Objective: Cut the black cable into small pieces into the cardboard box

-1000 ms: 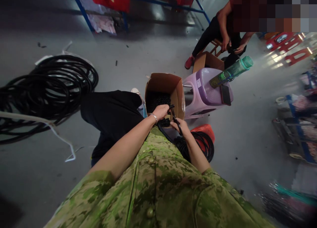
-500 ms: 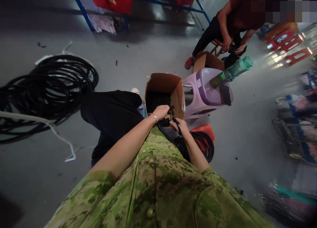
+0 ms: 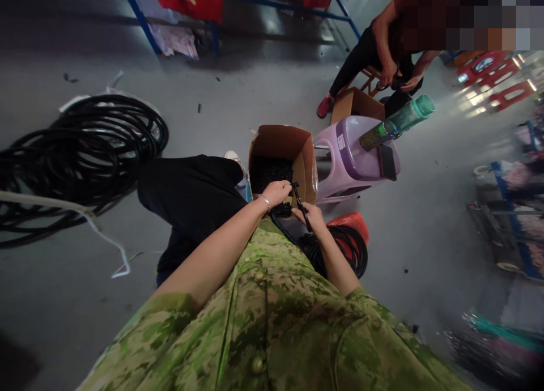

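Note:
My left hand [image 3: 278, 192] is closed over the near part of a cardboard box [image 3: 304, 153], fingers pinched on the end of a black hose [image 3: 278, 224]. That hose runs back past my waist toward a black coil [image 3: 348, 246]. My right hand [image 3: 312, 216] is wrapped round a black hand cutter [image 3: 301, 204], whose exact kind is too small to make out. Its head lies right beside my left fingertips. Many small black pieces [image 3: 270, 170] fill the bottom of the box. Whether the cutter's jaws touch the hose I cannot tell.
Right of the box stands a purple stool [image 3: 363, 167] bearing a green bottle [image 3: 399, 122] and a phone [image 3: 387, 162]. A large black hose coil [image 3: 106, 136] lies at left. Another person [image 3: 386, 56] sits at upper right, hands on a dark item. A red bag [image 3: 355, 224] lies near the smaller coil.
The cutter's handles look closer together in my right hand. My left hand stays almost in place.

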### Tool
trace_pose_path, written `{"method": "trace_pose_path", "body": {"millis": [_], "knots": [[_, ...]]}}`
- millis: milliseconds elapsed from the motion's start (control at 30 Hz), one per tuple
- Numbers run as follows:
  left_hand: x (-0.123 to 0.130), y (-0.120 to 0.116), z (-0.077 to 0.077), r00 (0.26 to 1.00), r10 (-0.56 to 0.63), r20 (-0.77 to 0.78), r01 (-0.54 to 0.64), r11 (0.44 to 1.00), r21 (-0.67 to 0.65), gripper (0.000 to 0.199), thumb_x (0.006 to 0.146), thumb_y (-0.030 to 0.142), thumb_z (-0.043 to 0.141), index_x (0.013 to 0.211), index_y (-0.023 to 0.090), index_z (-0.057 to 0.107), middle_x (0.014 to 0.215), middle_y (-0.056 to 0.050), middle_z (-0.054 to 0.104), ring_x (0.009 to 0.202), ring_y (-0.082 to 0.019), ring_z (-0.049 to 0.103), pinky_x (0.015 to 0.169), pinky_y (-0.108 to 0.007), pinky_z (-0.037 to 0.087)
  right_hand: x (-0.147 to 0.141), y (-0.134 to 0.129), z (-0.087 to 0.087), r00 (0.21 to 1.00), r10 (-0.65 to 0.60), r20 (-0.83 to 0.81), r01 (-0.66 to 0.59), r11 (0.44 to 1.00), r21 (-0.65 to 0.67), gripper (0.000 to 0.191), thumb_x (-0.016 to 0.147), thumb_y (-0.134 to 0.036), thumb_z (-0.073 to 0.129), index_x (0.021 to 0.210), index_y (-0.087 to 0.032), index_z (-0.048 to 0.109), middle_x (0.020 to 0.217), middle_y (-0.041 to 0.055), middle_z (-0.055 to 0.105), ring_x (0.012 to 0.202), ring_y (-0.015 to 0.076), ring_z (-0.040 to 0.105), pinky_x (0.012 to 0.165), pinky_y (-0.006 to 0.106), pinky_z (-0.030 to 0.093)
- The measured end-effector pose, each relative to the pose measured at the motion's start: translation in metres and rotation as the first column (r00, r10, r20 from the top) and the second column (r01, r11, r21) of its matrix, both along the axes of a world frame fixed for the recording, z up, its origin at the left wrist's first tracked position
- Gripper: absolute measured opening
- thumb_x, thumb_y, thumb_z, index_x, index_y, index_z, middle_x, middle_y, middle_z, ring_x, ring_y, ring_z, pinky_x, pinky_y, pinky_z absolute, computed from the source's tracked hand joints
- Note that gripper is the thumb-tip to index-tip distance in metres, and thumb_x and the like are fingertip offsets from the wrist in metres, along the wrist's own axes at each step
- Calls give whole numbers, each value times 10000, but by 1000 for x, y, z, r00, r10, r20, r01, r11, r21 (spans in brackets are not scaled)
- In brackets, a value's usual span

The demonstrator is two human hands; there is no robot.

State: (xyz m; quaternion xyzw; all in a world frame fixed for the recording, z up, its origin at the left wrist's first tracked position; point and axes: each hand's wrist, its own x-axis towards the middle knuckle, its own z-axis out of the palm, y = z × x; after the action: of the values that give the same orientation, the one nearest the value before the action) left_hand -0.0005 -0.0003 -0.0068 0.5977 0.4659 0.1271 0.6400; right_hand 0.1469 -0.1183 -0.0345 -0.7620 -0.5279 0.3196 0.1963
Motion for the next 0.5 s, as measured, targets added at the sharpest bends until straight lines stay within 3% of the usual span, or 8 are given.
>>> {"method": "trace_pose_path", "body": {"millis": [100,200,500], "knots": [[-1,0,1,999,-33,-38,38,990,134,255,816,176,435,567,200,484,475,20,446,535,-140,426,540,-232,306,0,0,1,1000,0,-11,0,1000,-3,390,783,-578,599,733,-197,667,588,24,632,603,173,582,590,248,426],[-1,0,3,997,-48,-53,57,982,181,274,819,168,427,551,200,474,484,18,455,547,-140,426,552,-234,301,0,0,3,999,-2,-32,1,1000,-12,403,779,-592,593,723,-199,663,579,18,617,587,164,561,576,245,413],[-1,1,4,999,-28,-35,33,989,145,269,797,160,447,531,203,454,483,17,440,547,-141,413,548,-235,286,-1,4,8,999,23,25,-23,1000,-20,432,777,-612,581,654,-200,620,573,8,591,595,154,539,581,242,383]]}}
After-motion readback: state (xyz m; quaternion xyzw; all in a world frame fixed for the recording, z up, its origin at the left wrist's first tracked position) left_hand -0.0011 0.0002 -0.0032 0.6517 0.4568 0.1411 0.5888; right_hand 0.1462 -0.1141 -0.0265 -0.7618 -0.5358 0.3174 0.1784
